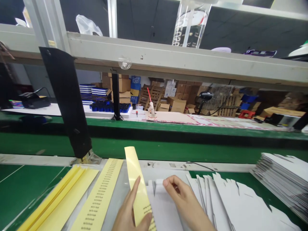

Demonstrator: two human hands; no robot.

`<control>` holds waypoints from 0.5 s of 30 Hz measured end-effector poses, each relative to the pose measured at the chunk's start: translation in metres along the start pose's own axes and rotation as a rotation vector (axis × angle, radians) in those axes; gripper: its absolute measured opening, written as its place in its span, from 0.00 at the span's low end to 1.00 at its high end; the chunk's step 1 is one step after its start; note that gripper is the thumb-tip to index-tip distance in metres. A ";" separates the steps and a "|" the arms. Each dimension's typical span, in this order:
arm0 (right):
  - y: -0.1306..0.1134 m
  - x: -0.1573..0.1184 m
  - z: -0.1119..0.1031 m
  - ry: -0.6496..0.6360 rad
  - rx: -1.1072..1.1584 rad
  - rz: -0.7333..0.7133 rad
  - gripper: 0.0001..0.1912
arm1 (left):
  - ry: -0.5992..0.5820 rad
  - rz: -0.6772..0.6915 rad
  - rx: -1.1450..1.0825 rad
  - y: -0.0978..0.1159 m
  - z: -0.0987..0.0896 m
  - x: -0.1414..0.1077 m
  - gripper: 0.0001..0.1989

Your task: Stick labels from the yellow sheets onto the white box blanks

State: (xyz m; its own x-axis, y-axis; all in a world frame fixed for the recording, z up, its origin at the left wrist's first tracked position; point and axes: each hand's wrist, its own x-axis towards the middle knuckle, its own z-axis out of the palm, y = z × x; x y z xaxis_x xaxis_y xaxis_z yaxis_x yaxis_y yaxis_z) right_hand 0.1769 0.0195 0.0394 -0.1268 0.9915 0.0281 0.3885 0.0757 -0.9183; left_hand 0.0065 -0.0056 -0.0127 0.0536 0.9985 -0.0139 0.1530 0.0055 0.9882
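My left hand [132, 211] holds a yellow label strip [134, 166] upright between thumb and fingers, with small black print near its lower end. Under my right hand [184, 200] lies a flat white carton piece [166, 205]; the thumb and index finger are pinched at its top flap, and whatever sits between the fingertips is too small to make out. Left of my hands, a printed yellow strip [101, 195] lies flat beside a pile of folded yellow sheets [69, 199]. Fanned white cartons [235, 205] rest just right of my right hand.
A tall stack of white cartons [286, 183] stands at the far right. Beyond the bench runs a green conveyor [154, 146]. A black-wrapped post [67, 102] rises at the left, and a shelf beam [154, 53] crosses above.
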 end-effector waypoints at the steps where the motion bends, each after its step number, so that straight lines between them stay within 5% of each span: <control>1: 0.008 0.004 -0.003 0.006 -0.001 0.053 0.16 | -0.016 0.006 0.016 -0.001 -0.001 0.001 0.40; 6: 0.040 0.013 -0.005 -0.011 -0.019 0.147 0.16 | -0.044 0.002 0.166 -0.002 -0.002 0.003 0.39; 15: 0.038 0.011 -0.003 -0.009 -0.118 0.159 0.15 | -0.010 -0.018 0.168 -0.002 0.002 0.002 0.39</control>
State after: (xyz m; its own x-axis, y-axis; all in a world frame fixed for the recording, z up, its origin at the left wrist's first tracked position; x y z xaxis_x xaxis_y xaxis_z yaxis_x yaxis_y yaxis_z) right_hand 0.1935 0.0336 0.0060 -0.0630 0.9910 -0.1181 0.5081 -0.0700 -0.8584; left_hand 0.0078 -0.0034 -0.0153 0.0595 0.9977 -0.0334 0.3167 0.0129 0.9484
